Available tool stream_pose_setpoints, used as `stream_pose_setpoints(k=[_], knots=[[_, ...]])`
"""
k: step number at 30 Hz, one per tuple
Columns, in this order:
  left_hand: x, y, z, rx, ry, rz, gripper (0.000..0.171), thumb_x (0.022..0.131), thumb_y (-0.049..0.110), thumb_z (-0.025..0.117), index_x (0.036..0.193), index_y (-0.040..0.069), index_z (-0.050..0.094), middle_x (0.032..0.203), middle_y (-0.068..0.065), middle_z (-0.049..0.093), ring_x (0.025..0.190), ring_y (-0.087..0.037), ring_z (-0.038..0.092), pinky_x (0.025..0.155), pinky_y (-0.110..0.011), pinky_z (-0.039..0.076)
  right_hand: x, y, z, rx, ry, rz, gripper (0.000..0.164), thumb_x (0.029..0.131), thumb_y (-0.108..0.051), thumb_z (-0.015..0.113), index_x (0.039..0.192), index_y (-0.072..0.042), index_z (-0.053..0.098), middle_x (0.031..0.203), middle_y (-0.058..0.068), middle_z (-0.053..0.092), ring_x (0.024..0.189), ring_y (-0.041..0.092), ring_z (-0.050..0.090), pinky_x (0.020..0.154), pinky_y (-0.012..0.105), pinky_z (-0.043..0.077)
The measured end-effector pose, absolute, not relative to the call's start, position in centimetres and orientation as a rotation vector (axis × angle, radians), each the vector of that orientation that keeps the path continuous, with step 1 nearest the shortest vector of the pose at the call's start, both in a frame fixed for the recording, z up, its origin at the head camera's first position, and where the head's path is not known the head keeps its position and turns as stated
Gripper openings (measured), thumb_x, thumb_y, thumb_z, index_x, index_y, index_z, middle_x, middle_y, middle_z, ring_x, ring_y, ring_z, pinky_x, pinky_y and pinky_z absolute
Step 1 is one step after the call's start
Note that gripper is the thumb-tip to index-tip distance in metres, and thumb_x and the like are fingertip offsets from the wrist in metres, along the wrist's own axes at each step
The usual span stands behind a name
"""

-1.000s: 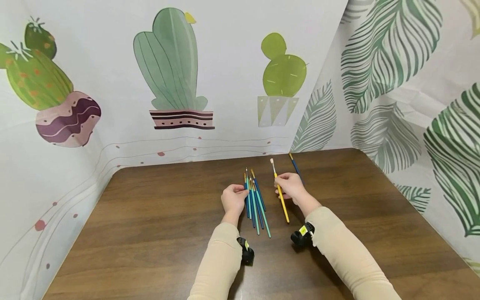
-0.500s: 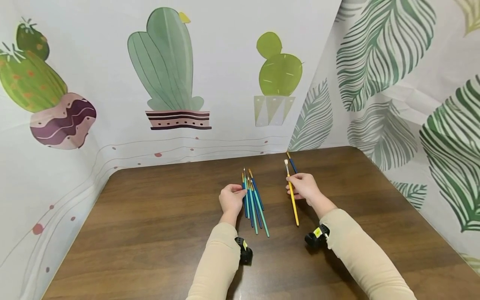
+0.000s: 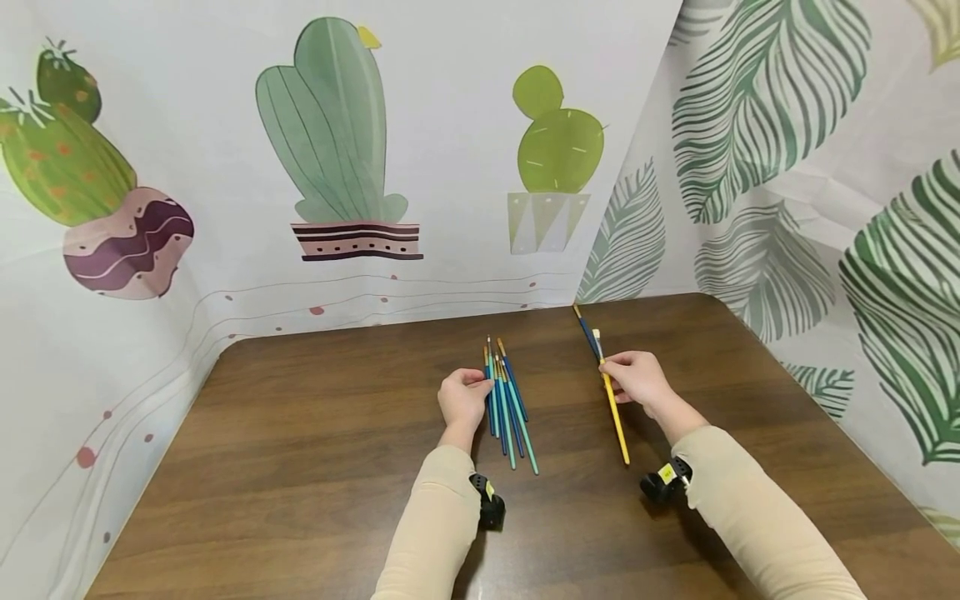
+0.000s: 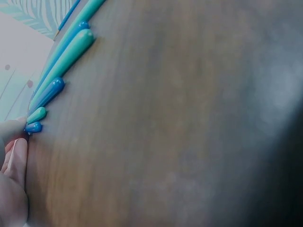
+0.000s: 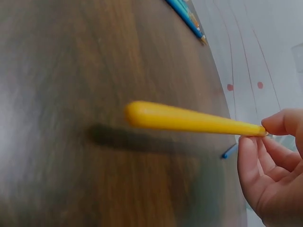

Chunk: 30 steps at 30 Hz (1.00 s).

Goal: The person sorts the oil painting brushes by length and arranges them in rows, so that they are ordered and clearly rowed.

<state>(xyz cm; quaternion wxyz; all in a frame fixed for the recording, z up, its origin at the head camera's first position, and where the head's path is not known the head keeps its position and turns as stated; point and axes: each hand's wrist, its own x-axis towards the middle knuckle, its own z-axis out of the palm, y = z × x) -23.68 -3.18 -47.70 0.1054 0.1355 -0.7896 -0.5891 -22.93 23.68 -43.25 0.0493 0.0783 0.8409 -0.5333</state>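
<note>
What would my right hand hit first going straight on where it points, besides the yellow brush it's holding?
Probably the lone blue brush lying ahead, though depth is unclear and your right hand might pass above it.

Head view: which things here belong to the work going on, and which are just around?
Seemingly part of the work:
yellow brush, pinched by the right hand
blue and green brushes, touched by the left hand
lone blue brush, probably

Just around:
cactus-print backdrop
leaf-print backdrop

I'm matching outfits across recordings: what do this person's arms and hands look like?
Both sleeves are long and plain beige, each with a black device bearing a yellow label near its end. The left hand and right hand are bare.
</note>
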Motion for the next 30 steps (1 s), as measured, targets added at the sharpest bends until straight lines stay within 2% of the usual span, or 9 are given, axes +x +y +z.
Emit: stream_pose_setpoints(k=[10,18,25,30], knots=[[-23.7,-3.1,-47.6,0.401,-2.33,-1.732,0.013,0.077,0.007,0.077,0.086,0.002,0.069,0.086,-0.014,0.073,0.08,-0.021,0.072,0.072,-0.033,0.057,-21.7,25.4,-43.6,0.198,2.624,-1.524,0.035,0.089,-0.014,0.059,0.114,0.011,0.058,0.084,0.009,0.065,0.064,0.01,0.059,0.056,0.029,0.057],[-23.6,-3.2,-47.7,0.41,-2.327,-1.774,0.012,0.078,0.006,0.075,0.088,0.001,0.069,0.088,-0.014,0.073,0.082,-0.022,0.072,0.075,-0.034,0.057,-20.4,25.6,-44.2,0.21,2.634,-1.465,0.033,0.088,-0.014,0.061,0.109,0.011,0.061,0.081,0.007,0.068,0.065,0.009,0.062,0.056,0.03,0.057],[-23.5,-3.2,-47.6,0.383,-2.295,-1.761,0.01,0.075,0.004,0.077,0.082,0.003,0.068,0.081,-0.013,0.073,0.074,-0.018,0.072,0.068,-0.03,0.057,-19.3,25.5,-45.0,0.253,2.636,-1.459,0.031,0.086,-0.014,0.064,0.104,0.01,0.064,0.076,0.003,0.067,0.063,0.008,0.06,0.054,0.028,0.056],[-23.7,-3.2,-47.8,0.414,-2.315,-1.779,0.012,0.076,0.007,0.077,0.085,0.003,0.069,0.085,-0.013,0.073,0.08,-0.021,0.072,0.074,-0.034,0.057,-18.9,25.7,-45.2,0.246,2.664,-1.454,0.03,0.085,-0.015,0.065,0.102,0.01,0.065,0.075,0.003,0.067,0.063,0.008,0.06,0.054,0.027,0.055]])
